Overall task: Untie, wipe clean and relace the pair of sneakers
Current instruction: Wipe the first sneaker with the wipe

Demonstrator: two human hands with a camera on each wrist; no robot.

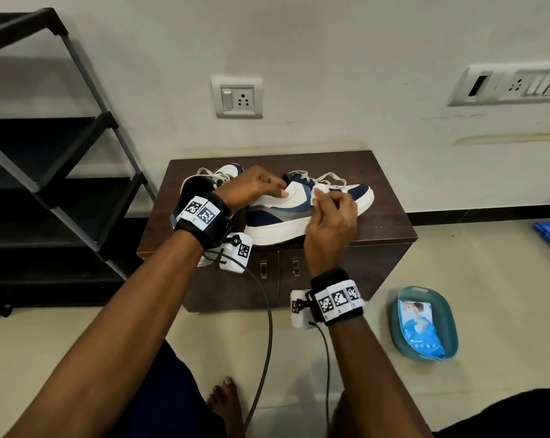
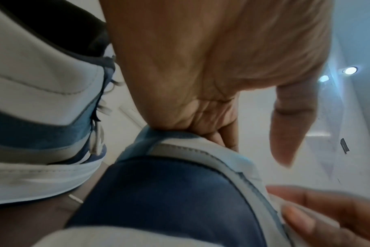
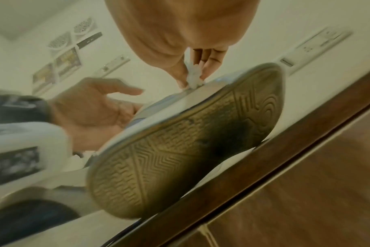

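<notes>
Two sneakers sit on the dark wooden cabinet; near one tilted on its sole edge, second sneaker behind the left wrist. Head view: left hand steadies the near shoe at the collar, fingertips on the white side panel. Right hand pinches one white wipe against the upper. One teal basin with a wipes pack on the floor.

Left wrist view: left hand, thumb on the collar, fingers loosely extended; both shoes visible.

Right wrist view: right hand's fingers curled, wipe pinched at the midsole edge; sole faces the camera.
</notes>
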